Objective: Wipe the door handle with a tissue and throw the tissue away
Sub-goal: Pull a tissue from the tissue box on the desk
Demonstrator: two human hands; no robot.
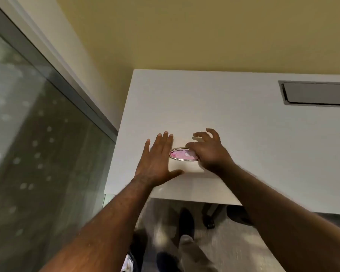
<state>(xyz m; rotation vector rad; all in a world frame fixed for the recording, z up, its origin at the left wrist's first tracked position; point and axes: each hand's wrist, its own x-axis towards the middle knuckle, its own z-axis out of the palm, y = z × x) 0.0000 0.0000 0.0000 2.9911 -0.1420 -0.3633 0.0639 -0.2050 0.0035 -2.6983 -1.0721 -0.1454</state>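
A white tissue box lies on the white table near its left front corner. Its oval opening has a shiny rim and shows pink inside. My left hand lies flat with its fingers spread, pressing on the box's left side next to the opening. My right hand hovers over the right end of the opening. Its fingers are curled and apart, and the fingertips touch the rim. I see no tissue pulled out in either hand. No door handle is in view.
A glass wall with a grey frame runs along the left, close to the table's edge. A grey cable hatch sits in the tabletop at the far right. Below the table are my shoes and a chair base.
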